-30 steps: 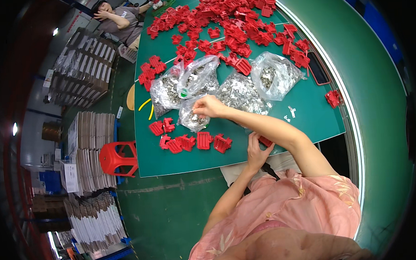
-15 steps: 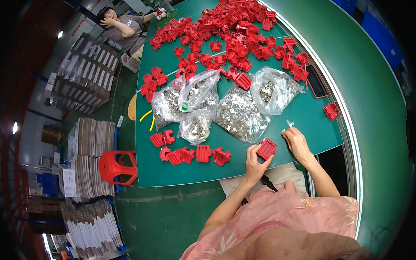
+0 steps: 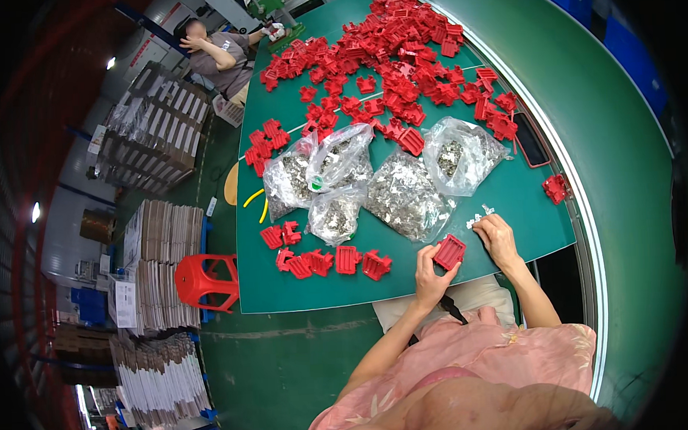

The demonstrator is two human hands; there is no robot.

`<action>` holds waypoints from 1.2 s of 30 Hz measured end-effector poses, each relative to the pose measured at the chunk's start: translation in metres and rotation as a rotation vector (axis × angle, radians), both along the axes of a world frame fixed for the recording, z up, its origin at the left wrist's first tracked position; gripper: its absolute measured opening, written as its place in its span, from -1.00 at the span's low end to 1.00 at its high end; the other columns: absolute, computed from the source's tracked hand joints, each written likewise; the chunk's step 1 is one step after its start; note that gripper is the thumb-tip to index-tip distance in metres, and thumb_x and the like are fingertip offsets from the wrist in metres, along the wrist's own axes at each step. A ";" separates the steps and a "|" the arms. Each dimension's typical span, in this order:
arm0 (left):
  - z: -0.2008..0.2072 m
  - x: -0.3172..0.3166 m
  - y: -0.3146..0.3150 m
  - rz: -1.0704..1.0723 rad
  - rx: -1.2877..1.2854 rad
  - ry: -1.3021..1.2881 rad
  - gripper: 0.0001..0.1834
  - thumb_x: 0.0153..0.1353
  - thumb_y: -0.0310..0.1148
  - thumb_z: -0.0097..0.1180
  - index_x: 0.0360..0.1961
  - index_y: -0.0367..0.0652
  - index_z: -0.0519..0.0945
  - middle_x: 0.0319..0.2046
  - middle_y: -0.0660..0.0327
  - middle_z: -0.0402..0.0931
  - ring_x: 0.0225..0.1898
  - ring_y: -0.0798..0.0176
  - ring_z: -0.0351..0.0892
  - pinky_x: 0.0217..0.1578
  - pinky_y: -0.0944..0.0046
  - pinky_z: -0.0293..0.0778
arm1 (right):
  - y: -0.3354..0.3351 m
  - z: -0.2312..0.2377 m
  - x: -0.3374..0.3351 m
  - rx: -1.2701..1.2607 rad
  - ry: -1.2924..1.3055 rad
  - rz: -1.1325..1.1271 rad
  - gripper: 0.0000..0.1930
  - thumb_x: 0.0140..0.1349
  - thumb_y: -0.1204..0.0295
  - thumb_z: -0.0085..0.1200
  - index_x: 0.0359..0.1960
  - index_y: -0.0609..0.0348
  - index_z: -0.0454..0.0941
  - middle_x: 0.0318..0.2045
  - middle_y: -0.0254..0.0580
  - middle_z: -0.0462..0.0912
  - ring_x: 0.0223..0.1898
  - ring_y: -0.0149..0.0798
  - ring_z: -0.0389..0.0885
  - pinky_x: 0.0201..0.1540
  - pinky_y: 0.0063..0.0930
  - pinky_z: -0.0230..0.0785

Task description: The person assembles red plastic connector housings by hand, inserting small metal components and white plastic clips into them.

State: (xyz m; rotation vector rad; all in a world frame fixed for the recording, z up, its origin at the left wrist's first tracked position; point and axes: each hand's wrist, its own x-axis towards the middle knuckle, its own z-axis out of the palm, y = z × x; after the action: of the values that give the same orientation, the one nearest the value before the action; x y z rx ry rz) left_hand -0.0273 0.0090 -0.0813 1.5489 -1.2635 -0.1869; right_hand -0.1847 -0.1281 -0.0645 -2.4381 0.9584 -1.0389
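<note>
The left hand (image 3: pixel 431 279) grips a red plastic part (image 3: pixel 450 252) between thumb and fingers, its slotted face turned up, near the front edge of the green table (image 3: pixel 339 291). The right hand (image 3: pixel 499 242) is beside it, fingers bent and fingertips drawn together at some small white pieces (image 3: pixel 487 209); whether a piece is pinched cannot be told.

In this inspector's judgement, the step in hand is taking up a white piece while the left hand steadies the red part. The next move appears to call for a fine fingertip pinch on one piece and a steady left hold.

Beyond the hands lie clear bags (image 3: pixel 410 201) of small grey and white bits. They stand between the person and the large heap of red parts (image 3: pixel 398 31), and would obstruct a straight reach to it. A row of red parts (image 3: pixel 348 260) lies left of the left hand. A yellow-handled tool (image 3: pixel 253 197) is at the left table edge, a phone (image 3: pixel 533 140) at the right. A co-worker (image 3: pixel 225 60) is at the far left corner.
</note>
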 end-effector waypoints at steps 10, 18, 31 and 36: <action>0.003 0.001 0.001 -0.030 0.012 -0.034 -0.33 -0.10 -0.40 0.52 0.05 -0.29 0.45 -0.06 -0.03 0.45 -0.03 -0.08 0.51 -0.01 0.08 0.48 | 0.000 0.007 0.003 0.051 -0.100 -0.013 -0.87 0.05 0.58 0.27 -0.32 0.22 0.69 -0.41 -0.10 0.60 -0.32 -0.07 0.60 -0.24 -0.26 0.48; 0.003 0.001 0.001 -0.011 0.016 -0.010 -0.34 -0.12 -0.40 0.54 0.03 -0.28 0.49 -0.07 0.01 0.46 -0.02 -0.04 0.51 -0.01 0.11 0.46 | -0.003 0.004 0.005 0.091 -0.114 0.020 -0.87 0.09 0.61 0.21 -0.29 0.26 0.67 -0.36 -0.07 0.61 -0.31 -0.06 0.61 -0.23 -0.26 0.48; 0.006 0.002 -0.001 -0.006 0.011 -0.017 -0.34 -0.12 -0.38 0.54 0.02 -0.29 0.49 -0.07 -0.02 0.47 -0.02 -0.07 0.50 0.01 0.07 0.45 | 0.012 0.055 0.010 0.158 -0.123 0.197 -0.79 0.14 0.65 0.15 -0.17 0.25 0.62 -0.35 -0.06 0.62 -0.31 0.01 0.64 -0.26 -0.26 0.51; 0.001 0.001 -0.002 0.074 -0.022 -0.057 -0.35 -0.13 -0.39 0.55 -0.01 -0.31 0.48 -0.10 -0.03 0.47 -0.03 -0.10 0.50 0.01 0.05 0.44 | 0.016 0.056 0.015 0.187 -0.152 0.140 -0.85 0.21 0.60 0.14 -0.18 0.26 0.59 -0.35 -0.03 0.69 -0.32 -0.01 0.71 -0.33 -0.29 0.54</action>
State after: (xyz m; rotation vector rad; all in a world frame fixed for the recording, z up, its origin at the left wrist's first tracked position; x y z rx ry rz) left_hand -0.0260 0.0068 -0.0805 1.5892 -1.2466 -0.0813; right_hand -0.1702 -0.1122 -0.0086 -2.2050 0.7853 -1.0202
